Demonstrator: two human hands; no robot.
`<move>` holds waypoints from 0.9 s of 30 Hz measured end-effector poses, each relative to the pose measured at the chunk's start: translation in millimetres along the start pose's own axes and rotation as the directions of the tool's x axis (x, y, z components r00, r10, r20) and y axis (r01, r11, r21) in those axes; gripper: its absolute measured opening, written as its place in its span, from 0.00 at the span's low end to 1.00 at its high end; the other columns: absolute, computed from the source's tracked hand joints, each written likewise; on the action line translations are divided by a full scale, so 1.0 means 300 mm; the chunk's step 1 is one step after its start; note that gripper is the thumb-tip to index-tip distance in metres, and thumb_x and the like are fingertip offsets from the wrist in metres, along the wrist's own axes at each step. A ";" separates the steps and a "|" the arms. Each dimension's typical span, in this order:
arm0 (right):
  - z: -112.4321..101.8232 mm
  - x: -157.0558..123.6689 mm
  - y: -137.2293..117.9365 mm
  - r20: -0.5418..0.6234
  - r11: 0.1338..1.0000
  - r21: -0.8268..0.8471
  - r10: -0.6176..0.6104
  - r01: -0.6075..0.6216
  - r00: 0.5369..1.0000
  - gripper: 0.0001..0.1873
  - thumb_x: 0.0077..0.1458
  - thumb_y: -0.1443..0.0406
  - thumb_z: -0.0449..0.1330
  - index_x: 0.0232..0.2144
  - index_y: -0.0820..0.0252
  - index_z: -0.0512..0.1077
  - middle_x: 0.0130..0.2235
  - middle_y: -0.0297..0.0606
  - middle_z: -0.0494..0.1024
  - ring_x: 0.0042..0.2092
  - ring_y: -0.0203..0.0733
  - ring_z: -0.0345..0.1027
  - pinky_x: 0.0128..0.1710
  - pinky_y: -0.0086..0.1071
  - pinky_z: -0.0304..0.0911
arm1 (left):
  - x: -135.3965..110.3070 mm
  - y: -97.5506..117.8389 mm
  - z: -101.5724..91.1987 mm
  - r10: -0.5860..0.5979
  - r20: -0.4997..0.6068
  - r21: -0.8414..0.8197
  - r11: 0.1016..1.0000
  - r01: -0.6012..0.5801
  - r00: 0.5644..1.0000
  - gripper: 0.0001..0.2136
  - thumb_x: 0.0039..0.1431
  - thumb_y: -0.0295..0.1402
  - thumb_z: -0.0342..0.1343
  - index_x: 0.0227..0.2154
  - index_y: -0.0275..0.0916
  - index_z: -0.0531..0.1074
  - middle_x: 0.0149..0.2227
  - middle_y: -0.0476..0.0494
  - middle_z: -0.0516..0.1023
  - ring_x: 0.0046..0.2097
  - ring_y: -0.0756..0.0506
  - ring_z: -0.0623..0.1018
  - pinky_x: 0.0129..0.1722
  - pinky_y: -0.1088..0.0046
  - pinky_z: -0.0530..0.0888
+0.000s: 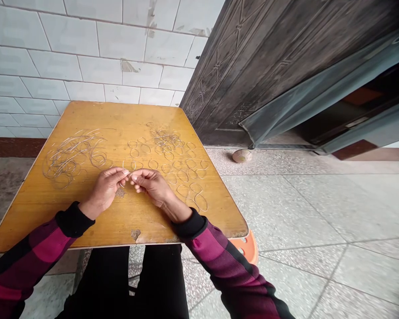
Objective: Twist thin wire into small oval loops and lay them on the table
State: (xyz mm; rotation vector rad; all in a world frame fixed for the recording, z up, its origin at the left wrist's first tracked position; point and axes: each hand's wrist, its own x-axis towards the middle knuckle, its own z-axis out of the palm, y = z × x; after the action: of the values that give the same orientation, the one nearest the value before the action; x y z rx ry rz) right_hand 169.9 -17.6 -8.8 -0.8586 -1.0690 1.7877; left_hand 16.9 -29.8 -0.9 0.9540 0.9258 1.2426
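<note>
My left hand [107, 188] and my right hand [150, 184] meet over the middle of a small wooden table [86, 223]. Both pinch the same thin wire loop [129, 170] between thumb and fingertips. A tangle of thin wire [69, 155] lies on the table to the left. Several bent wire loops [179, 170] are spread across the right half, with a denser cluster [166, 138] at the back.
A white tiled wall [86, 53] stands behind the table. A dark carved door [269, 75] is on the right. A small round object [242, 155] lies on the floor by the door. An orange stool [248, 246] shows under the table's right corner.
</note>
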 end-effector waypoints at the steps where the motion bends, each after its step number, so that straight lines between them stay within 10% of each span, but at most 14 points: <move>1: 0.000 0.000 0.000 -0.005 1.000 0.001 0.002 -0.002 1.000 0.17 0.36 0.56 0.73 0.25 0.61 0.77 0.24 0.29 0.75 0.22 0.26 0.62 0.22 0.22 0.58 | -0.001 0.001 0.001 0.007 -0.002 0.014 1.000 -0.007 1.000 0.08 0.46 0.35 0.63 0.22 0.36 0.74 0.24 0.48 0.72 0.29 0.51 0.68 0.31 0.73 0.64; 27: 0.009 -0.004 -0.004 -0.006 0.998 0.008 0.055 -0.054 0.998 0.20 0.33 0.56 0.75 0.23 0.64 0.73 0.22 0.30 0.75 0.19 0.26 0.64 0.17 0.20 0.59 | -0.007 -0.020 -0.003 0.169 0.000 0.254 0.953 -0.164 0.986 0.07 0.49 0.34 0.60 0.20 0.38 0.74 0.21 0.50 0.71 0.27 0.50 0.67 0.31 0.73 0.64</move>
State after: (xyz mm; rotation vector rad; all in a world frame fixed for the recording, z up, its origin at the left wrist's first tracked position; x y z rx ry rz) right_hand 168.3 -19.2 -6.4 -0.8958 -1.0424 1.8320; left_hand 17.9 -32.2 -6.7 1.2437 1.0560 1.2980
